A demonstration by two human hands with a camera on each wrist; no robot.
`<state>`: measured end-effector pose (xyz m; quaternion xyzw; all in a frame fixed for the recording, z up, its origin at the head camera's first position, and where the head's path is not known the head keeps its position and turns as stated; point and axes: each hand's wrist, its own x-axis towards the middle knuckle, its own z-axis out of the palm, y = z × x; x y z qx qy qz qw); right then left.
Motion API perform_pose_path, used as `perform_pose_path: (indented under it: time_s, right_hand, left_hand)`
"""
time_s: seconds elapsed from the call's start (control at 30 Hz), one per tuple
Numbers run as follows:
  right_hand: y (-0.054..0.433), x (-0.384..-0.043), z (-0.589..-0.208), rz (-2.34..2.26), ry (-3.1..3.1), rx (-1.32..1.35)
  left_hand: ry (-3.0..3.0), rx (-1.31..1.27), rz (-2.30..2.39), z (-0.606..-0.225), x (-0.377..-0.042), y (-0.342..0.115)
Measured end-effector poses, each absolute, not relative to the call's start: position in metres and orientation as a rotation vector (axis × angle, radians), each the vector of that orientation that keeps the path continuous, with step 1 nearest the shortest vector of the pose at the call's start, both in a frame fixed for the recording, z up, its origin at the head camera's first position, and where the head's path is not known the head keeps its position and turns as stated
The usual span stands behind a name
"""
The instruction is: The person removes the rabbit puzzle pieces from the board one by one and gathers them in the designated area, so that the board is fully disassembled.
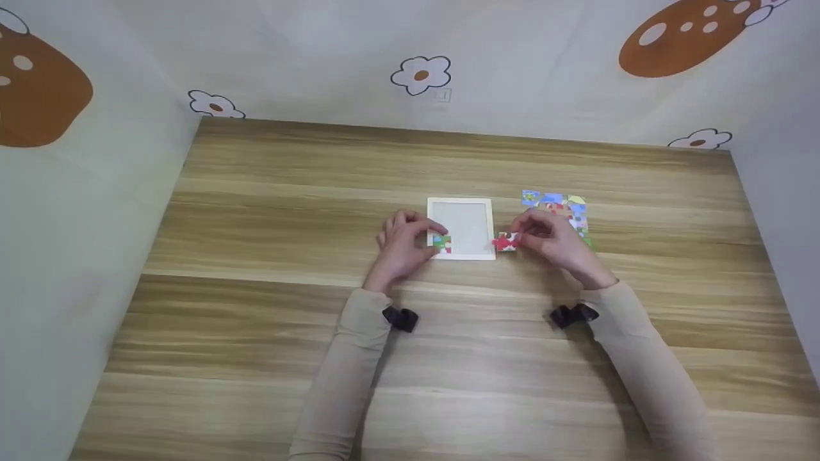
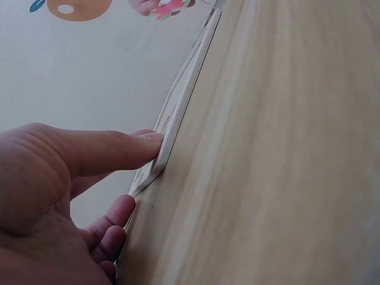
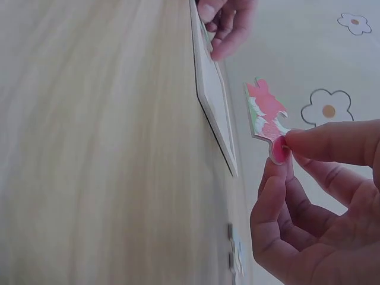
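In the head view, a white-rimmed puzzle tray (image 1: 493,218) lies on the table. A green jigsaw piece (image 1: 442,244) sits in its near left corner. My left hand (image 1: 402,248) is at that corner, thumb and index finger at opposite edges of the piece; the thumb also touches the tray's rim (image 2: 169,141) in the left wrist view. My right hand (image 1: 556,242) pinches a red-and-white jigsaw piece (image 3: 265,113) by one knob, thumb against fingers. That piece is held up off the table, beside the tray's right edge.
Beyond my right hand lies a group of colourful jigsaw pieces (image 1: 554,198), partly covered by the hand. The wooden table (image 1: 275,218) meets pale walls with flower prints at the back and sides. Black wrist mounts (image 1: 401,318) sit on both sleeves.
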<state>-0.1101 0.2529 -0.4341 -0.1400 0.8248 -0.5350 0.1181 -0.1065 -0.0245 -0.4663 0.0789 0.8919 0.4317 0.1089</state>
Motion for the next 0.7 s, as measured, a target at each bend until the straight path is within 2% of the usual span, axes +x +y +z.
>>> perform_pose_path:
  time_s: [0.7]
  right_hand:
    - [0.308, -0.116, -0.428, -1.417, 2.535, -0.176]
  left_hand:
    - [2.628, 0.241, 1.269, -0.468, -0.106, -0.024]
